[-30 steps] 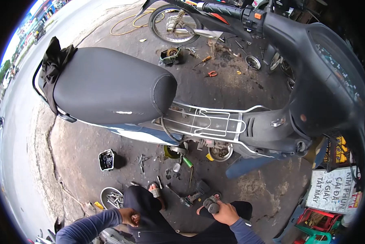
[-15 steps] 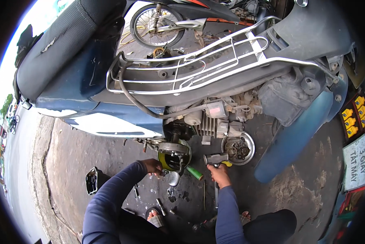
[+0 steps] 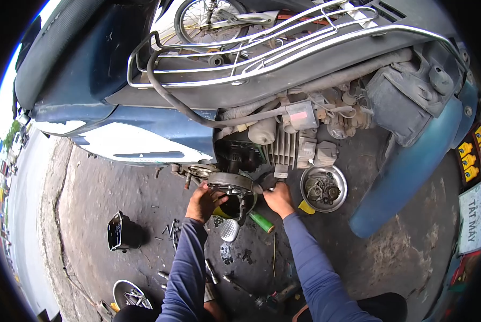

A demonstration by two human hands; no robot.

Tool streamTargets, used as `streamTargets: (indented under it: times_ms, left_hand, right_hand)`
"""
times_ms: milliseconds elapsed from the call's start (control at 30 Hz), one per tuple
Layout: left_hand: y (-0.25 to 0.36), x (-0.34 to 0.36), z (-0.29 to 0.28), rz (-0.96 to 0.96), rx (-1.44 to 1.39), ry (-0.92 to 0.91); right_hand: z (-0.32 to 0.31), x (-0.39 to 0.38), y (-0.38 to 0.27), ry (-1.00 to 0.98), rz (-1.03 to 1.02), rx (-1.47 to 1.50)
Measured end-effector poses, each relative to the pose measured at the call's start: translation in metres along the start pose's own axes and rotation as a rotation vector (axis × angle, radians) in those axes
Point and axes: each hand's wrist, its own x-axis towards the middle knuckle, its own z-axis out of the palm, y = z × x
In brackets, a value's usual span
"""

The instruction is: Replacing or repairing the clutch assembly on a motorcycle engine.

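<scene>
Both hands moved since 0.5 s ago: left hand [image 3: 200,205] is now up at the round metal housing [image 3: 230,182], right hand [image 3: 279,198] has shifted left to it. Nearest: steel tool bowl [image 3: 117,292] on the ground, lower left. Green cylinder [image 3: 262,221] lies just below the housing. Left grip: fingers curled under the housing's edge, touching; cannot tell if it bears weight. Right grip: closed round a hammer [image 3: 258,189], mostly hidden, head by the housing's right side. Housing sits below the blue side panel [image 3: 165,129], left of the finned engine cylinder [image 3: 282,150]; parts bowl [image 3: 343,193] to the right. Beyond: chrome rack [image 3: 240,81], then another motorbike's wheel [image 3: 182,21]
</scene>
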Motion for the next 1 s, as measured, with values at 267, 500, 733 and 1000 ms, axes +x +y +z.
streamTargets:
  times_ms: [267, 500, 733, 1000]
  left_hand:
    - [-0.010, 0.020, 0.038, 0.248, -0.317, 0.123]
    - [-0.017, 0.038, 0.028, 0.286, -0.376, 0.137]
    - [-0.014, 0.037, 0.021, 0.287, -0.335, 0.061]
    - [-0.008, 0.034, 0.020, 0.290, -0.274, 0.074]
  right_hand:
    - [0.000, -0.004, -0.026, -0.022, -0.082, 0.231]
    - [0.023, 0.005, 0.008, 0.154, -0.332, 0.081]
    - [0.011, -0.002, 0.003, 0.063, -0.190, 0.161]
    - [-0.010, -0.013, -0.029, -0.034, -0.118, 0.179]
